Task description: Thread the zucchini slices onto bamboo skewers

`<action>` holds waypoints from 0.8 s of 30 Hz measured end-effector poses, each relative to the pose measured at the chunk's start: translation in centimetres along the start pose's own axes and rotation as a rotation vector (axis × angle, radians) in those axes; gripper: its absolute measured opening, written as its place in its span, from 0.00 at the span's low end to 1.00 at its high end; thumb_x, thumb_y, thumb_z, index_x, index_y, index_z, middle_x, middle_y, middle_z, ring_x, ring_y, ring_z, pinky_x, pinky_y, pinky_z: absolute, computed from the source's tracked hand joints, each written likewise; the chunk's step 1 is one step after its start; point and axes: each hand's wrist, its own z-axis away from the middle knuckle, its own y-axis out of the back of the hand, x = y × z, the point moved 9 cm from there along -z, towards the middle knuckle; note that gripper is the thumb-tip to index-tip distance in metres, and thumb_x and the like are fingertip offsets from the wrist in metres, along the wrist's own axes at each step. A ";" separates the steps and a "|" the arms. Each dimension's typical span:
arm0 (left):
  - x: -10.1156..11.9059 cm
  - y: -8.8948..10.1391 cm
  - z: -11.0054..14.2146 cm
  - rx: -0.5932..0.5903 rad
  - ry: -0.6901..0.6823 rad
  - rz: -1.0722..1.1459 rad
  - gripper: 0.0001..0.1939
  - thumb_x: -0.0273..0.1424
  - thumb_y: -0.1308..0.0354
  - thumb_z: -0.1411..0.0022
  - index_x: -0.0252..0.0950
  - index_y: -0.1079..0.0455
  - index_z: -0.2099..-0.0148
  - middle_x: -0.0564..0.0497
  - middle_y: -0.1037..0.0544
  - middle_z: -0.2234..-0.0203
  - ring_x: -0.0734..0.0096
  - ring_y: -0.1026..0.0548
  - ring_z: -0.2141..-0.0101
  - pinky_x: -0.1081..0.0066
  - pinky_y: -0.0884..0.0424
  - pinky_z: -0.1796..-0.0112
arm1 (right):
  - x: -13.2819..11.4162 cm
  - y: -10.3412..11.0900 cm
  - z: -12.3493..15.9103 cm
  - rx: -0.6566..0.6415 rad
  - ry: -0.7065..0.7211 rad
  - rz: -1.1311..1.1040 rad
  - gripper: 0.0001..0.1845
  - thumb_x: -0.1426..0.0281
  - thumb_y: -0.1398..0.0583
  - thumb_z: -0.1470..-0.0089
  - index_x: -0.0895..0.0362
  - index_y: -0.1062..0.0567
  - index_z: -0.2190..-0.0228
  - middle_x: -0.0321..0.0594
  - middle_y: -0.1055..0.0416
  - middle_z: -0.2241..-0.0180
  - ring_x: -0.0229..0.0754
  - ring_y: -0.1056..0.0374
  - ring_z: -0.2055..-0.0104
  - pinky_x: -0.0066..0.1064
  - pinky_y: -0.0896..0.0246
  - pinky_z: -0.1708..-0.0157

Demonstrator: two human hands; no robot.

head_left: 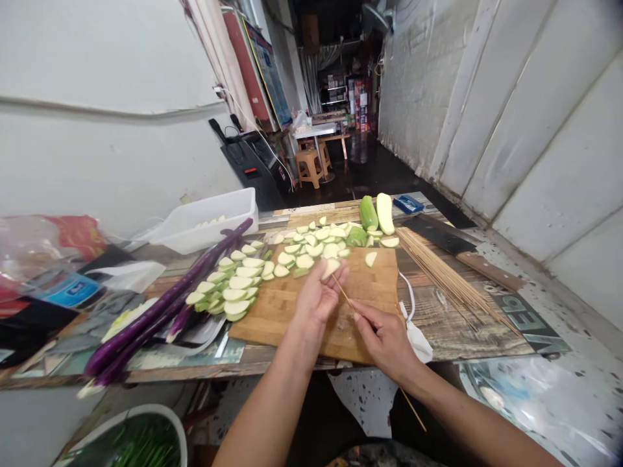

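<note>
My left hand [318, 295] pinches a pale green-edged zucchini slice [331, 268] above the wooden cutting board [272, 311]. In my right hand [382, 334] is a thin bamboo skewer [344, 293], its upper end at the slice and its lower end sticking out below my wrist. Whether the tip has gone into the slice, I cannot tell. Many half-round zucchini slices [311, 246] lie loose along the board's far edge. To the left, more slices sit in skewered rows [238, 285]. One single slice [370, 259] rests on the board's right part.
Long purple eggplants [165, 305] lie at the left, before a white plastic bin [209, 220]. Bamboo skewers [448, 279] and a cleaver [442, 237] lie at the right. Two zucchini pieces [384, 214] and a blue box [407, 204] are at the back. Below left is a bowl of greens [141, 444].
</note>
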 end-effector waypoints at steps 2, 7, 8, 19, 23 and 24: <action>0.0 0.0 0.1 -0.002 0.002 -0.003 0.06 0.22 0.50 0.39 0.27 0.32 0.64 0.42 0.23 0.73 0.68 0.22 0.70 0.70 0.25 0.65 | 0.0 0.1 0.0 0.008 0.002 -0.009 0.17 0.70 0.47 0.46 0.55 0.25 0.56 0.40 0.26 0.57 0.43 0.29 0.57 0.34 0.34 0.56; -0.3 0.0 0.0 -0.003 -0.003 -0.004 0.05 0.22 0.50 0.40 0.27 0.32 0.65 0.42 0.23 0.73 0.67 0.22 0.70 0.69 0.25 0.65 | -0.1 0.1 0.0 0.019 0.012 -0.019 0.17 0.70 0.48 0.45 0.54 0.26 0.56 0.39 0.26 0.58 0.43 0.29 0.57 0.34 0.33 0.56; -0.4 0.0 0.0 -0.003 -0.005 0.000 0.05 0.22 0.50 0.40 0.28 0.32 0.66 0.42 0.23 0.73 0.68 0.22 0.70 0.69 0.25 0.65 | -0.1 0.1 0.0 0.020 0.013 -0.015 0.17 0.70 0.48 0.45 0.54 0.26 0.56 0.38 0.26 0.58 0.43 0.29 0.57 0.34 0.33 0.56; -0.7 0.0 0.1 -0.024 -0.015 -0.009 0.06 0.23 0.49 0.40 0.28 0.32 0.66 0.43 0.23 0.73 0.69 0.23 0.70 0.69 0.25 0.64 | 0.0 0.1 0.0 0.028 0.010 -0.009 0.18 0.70 0.48 0.45 0.55 0.26 0.55 0.39 0.26 0.57 0.42 0.29 0.56 0.32 0.35 0.56; -0.9 0.2 0.2 -0.025 -0.020 -0.019 0.06 0.23 0.49 0.40 0.29 0.32 0.66 0.43 0.23 0.72 0.68 0.23 0.69 0.69 0.26 0.63 | 0.2 -0.1 0.0 0.011 -0.003 0.009 0.18 0.70 0.49 0.45 0.56 0.26 0.55 0.40 0.26 0.57 0.42 0.29 0.57 0.32 0.35 0.55; -1.0 0.3 0.2 -0.023 -0.020 -0.020 0.06 0.23 0.49 0.40 0.29 0.32 0.66 0.43 0.23 0.72 0.68 0.23 0.69 0.69 0.26 0.63 | 0.3 -0.1 0.0 0.010 -0.011 0.017 0.18 0.70 0.49 0.45 0.56 0.26 0.55 0.40 0.26 0.57 0.42 0.29 0.58 0.33 0.35 0.55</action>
